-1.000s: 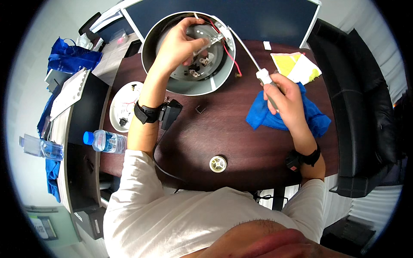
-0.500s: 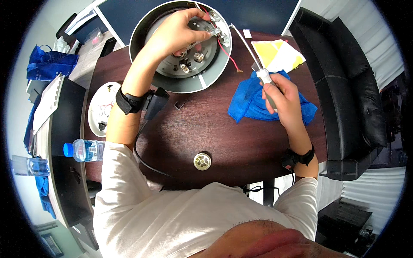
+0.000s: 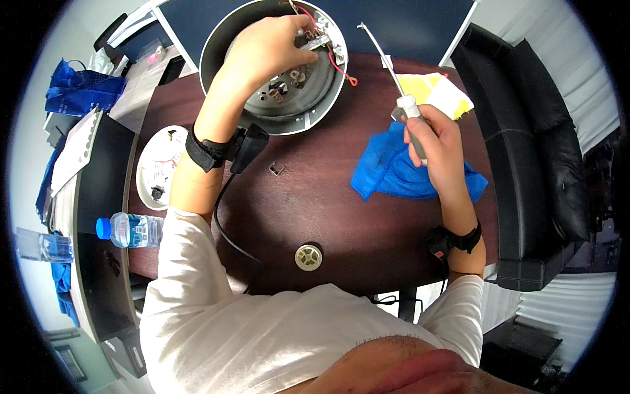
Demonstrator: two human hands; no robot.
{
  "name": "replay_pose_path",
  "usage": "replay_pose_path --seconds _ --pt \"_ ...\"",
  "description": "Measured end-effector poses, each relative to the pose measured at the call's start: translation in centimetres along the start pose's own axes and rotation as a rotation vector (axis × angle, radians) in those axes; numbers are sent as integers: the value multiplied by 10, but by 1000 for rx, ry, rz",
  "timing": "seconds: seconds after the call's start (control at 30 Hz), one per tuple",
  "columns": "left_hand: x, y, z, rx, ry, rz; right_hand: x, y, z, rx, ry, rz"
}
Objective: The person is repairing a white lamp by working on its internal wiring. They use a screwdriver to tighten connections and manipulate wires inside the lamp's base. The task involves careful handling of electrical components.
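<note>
A round grey metal housing, open side up, stands at the far edge of the table and looks slightly tilted. Inside it are metal fittings and a red wire whose end hangs over the rim. My left hand reaches into the housing, thumb and fingers curled about a small silvery metal bracket near the right wall; part of the grip is hidden. My right hand grips the handle of a screwdriver, its shaft pointing up and away, apart from the housing. Below that hand lies a blue cloth.
A white oval dish of small parts and a water bottle stand left. A small metal clip and a round cream disc lie mid-table. A yellow-and-white cloth lies at right, near a black sofa.
The housing has tilted and shifted a little, and its red wire's end has swung upward. My left finger and thumb sit slightly farther left. The screwdriver has moved slightly to the right.
</note>
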State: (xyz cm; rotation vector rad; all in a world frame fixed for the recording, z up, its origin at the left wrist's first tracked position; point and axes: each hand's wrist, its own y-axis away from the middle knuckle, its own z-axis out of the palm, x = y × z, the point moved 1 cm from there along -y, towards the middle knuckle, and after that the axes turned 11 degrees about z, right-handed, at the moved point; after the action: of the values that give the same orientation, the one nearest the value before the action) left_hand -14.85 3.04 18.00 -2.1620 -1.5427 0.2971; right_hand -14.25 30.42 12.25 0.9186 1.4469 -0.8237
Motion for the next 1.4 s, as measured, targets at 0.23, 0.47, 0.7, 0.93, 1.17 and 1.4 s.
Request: replay_pose_path --seconds 0.23,0.47,0.7,0.93,1.17,1.4 --pt "12 -4 -2 -73 -201 -3 1 -15 5 -5 9 -10" --pt "18 2 -6 -104 -159 93 2 -18 2 38 -12 -7" --pt "47 11 -22 -67 -147 152 -4 -11 -5 53 -21 -29" --pt "60 17 -31 -70 -63 193 -8 -8 -5 61 -32 -52" --pt "56 22 -64 -310 248 6 -11 -8 -8 49 13 -167" --pt "43 3 -59 -524 452 120 -5 -15 -22 41 30 -240"
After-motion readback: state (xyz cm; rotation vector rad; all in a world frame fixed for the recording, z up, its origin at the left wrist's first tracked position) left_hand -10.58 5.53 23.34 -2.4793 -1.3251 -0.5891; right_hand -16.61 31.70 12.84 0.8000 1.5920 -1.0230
